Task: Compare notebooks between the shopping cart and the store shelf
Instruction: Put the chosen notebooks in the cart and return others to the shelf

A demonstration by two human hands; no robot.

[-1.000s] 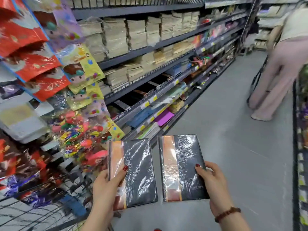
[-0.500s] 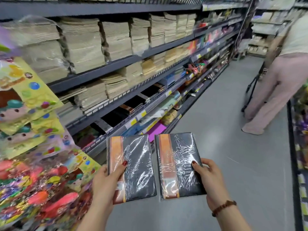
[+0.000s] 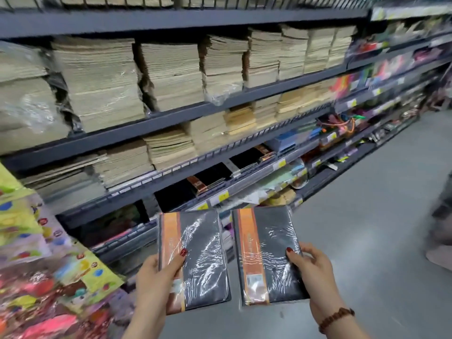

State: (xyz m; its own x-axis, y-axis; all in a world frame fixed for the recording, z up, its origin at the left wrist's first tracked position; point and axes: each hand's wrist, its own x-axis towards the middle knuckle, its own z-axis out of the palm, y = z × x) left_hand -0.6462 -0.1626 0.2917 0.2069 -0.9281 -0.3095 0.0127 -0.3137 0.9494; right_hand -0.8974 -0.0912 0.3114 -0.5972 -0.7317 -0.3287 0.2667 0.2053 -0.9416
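The comparison looks well under way — the left hand [image 3: 156, 280] clamps one wrapped black notebook [image 3: 195, 260] with thumb on its cover, and the right hand [image 3: 315, 272] clamps a second notebook [image 3: 266, 255] just beside it, not touching. Similar notebooks lie on the store shelf [image 3: 215, 189] behind — returning or choosing one seems left.

Both forearms are bare, thumbnails painted dark red, and a brown beaded bracelet [image 3: 336, 319] circles the right wrist.
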